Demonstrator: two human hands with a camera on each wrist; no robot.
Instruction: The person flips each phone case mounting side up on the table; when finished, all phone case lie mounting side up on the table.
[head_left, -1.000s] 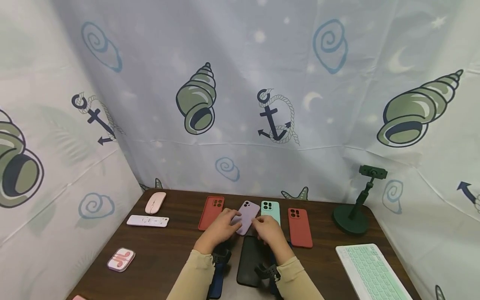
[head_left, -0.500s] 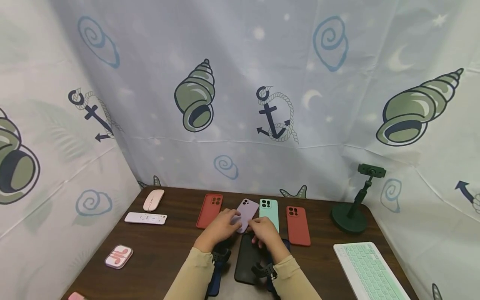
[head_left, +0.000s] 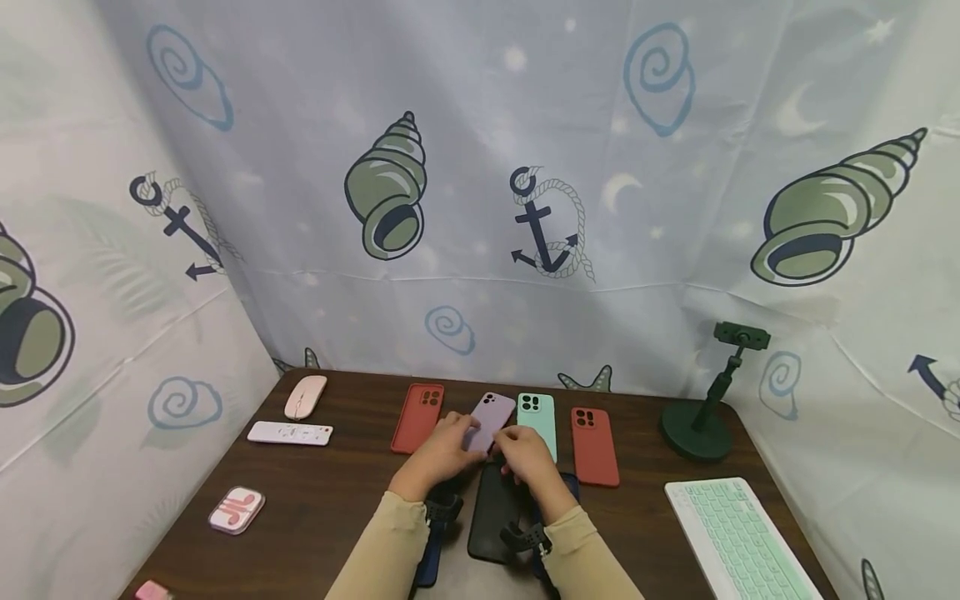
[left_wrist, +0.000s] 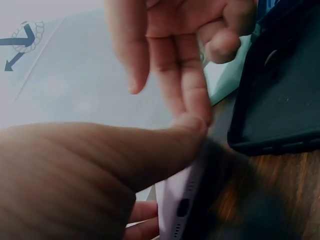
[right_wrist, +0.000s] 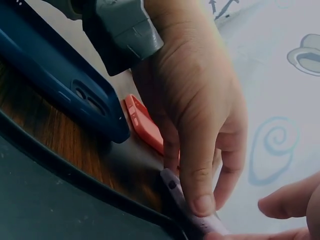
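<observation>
Because the lilac phone case (head_left: pixel 492 419) lies just beyond the black phone case (head_left: pixel 489 521) and between the two hands, we weigh everything by its near end. Nearest us, a navy phone case (head_left: pixel 429 567) shows partly under the left arm, and the black phone case rests to its right on the desk (head_left: pixel 330 517). Past them, we see the left hand (head_left: pixel 442 454) at the lilac phone case's left side, thumb over the near short edge and fingers opposite: a narrow grip holding the case. The right hand (head_left: pixel 528 460) pinches the near right corner, its fingertips meeting the left thumb, so neither hand is nearer. We read the long axis as running away from us and leaning right, camera end farthest; whether the near end is lifted, we cannot tell. Alongside, a mint phone case (head_left: pixel 540 427) lies just to the right
</observation>
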